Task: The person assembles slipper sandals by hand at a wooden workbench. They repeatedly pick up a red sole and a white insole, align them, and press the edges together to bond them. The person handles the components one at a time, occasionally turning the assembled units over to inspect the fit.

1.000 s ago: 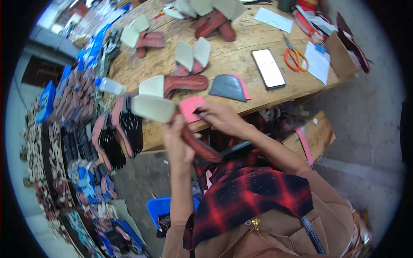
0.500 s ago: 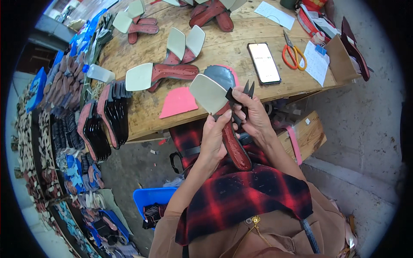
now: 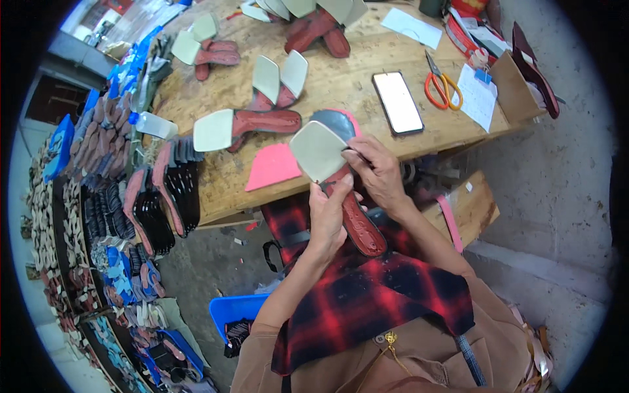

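Note:
My left hand (image 3: 327,213) is closed around the middle of a shoe insole (image 3: 363,229), thumb on top. Its dark red heel end points down toward my lap, and its broad, square toe part (image 3: 318,150) is pale cream and points up. At the toe part's right edge, my right hand (image 3: 380,170) has its fingertips pinched together. A bit of something dark shows at those fingertips; the rest is hidden. Just behind the toe part, a dark grey rounded piece with a pink edge (image 3: 335,123) lies on the table, beside a flat pink sheet (image 3: 272,167).
More red insoles with cream toes (image 3: 268,122) lie on the wooden table (image 3: 229,190). Orange-handled scissors (image 3: 443,92), a phone (image 3: 398,103) and papers (image 3: 477,98) are at right. Racks of shoe parts (image 3: 98,131) stand left, and a blue bin (image 3: 239,308) is below.
My right hand has turned and pinches at the toe part's edge. The black snips and dark strip seen in it before are now mostly hidden. My left hand keeps its hold.

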Demonstrator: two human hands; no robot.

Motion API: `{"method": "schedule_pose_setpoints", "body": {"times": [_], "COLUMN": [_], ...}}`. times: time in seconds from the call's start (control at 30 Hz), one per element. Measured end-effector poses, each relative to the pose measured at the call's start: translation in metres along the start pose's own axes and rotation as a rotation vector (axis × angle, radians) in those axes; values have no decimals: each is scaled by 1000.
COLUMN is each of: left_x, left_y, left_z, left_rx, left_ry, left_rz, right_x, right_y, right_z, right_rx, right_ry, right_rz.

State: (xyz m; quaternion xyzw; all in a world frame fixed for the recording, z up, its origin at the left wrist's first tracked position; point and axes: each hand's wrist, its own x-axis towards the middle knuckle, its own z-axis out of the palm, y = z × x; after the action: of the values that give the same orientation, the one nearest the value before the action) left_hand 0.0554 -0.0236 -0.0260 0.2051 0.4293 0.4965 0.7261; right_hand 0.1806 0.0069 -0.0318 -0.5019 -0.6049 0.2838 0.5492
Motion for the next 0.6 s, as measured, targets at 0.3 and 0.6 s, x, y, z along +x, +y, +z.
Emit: {"method": "schedule_pose_setpoints", "body": {"times": [0.3, 0.6], "left_x": [18, -18], "left_y": [106, 143], "left_z": [22, -13], "left_rx": [1489, 1978], "left_ry": [-339, -833], "left_rz": [1124, 755], "right_x": [65, 57], "right_y": [-20, -15], "right_z": [-69, -77], "right_rx": [200, -207], "right_ry": [93, -770], "right_rz": [183, 162]}}
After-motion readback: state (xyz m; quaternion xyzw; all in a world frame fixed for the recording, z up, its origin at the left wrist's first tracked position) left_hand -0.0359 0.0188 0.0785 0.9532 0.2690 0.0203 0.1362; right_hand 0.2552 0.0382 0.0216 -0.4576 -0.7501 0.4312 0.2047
